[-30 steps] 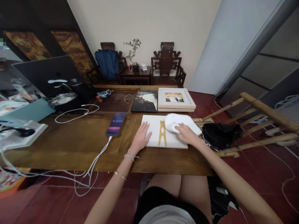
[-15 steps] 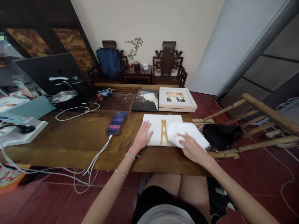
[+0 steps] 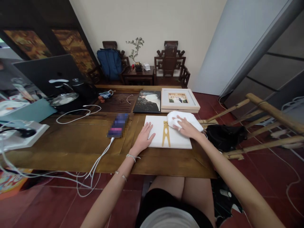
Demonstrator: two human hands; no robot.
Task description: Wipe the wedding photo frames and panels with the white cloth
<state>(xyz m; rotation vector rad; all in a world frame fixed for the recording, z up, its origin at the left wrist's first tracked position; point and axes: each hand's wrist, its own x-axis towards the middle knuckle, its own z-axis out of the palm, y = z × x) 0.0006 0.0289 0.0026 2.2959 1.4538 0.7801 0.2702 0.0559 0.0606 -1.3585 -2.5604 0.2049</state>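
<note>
On the wooden table in front of me lies a flat white rectangular panel (image 3: 155, 139). A yellow bear-headed, two-legged piece (image 3: 166, 134) is on its face; I cannot tell whether it is attached. My left hand (image 3: 143, 137) rests on the panel's left edge, fingers stretched out and holding nothing. Across the upper right of the panel is a folded white cloth (image 3: 193, 120), fluffy at its edge. My right hand (image 3: 185, 126) presses down on this cloth with its fingers over it, and the cloth overhangs the panel's right side.
Behind the panel lie a dark photo panel (image 3: 146, 102) and a pale framed picture (image 3: 192, 101). A phone (image 3: 118, 126) with white cables is to the left. Further left are a kettle (image 3: 80, 87), a pot and a power strip (image 3: 30, 136). A bamboo rack (image 3: 268, 107) and black bag (image 3: 220, 136) stand right.
My right hand has moved the white cloth up and slightly left, away from the panel's lower right corner, which now shows. My left hand has stayed in place.
</note>
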